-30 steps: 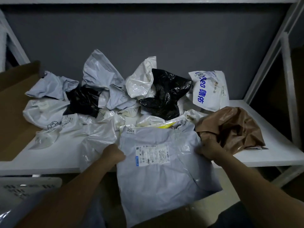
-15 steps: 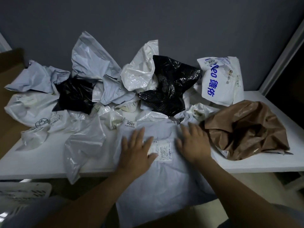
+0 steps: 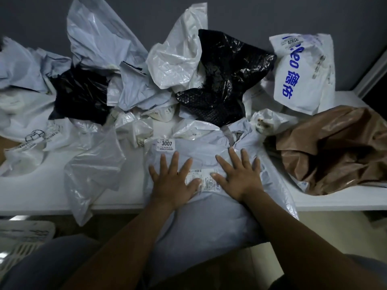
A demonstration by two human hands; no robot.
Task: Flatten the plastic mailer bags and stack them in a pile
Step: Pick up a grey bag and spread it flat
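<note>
A large grey mailer bag with a shipping label and a "3007" sticker lies at the front edge of the white table and hangs over it toward me. My left hand presses flat on the bag with fingers spread. Beside it my right hand presses the same bag, fingers spread too. Behind them lies a heap of crumpled bags: a black one, a second black one, a white one, and a grey one.
A crumpled brown bag sits at the right, close to my right hand. A white bag with blue print leans on the grey wall. A translucent bag droops over the table edge at left. A white slotted basket stands below left.
Both hands let go of the grey bag's side edges, moved onto its middle and now press it flat with fingers spread. The view has moved closer and lower.
</note>
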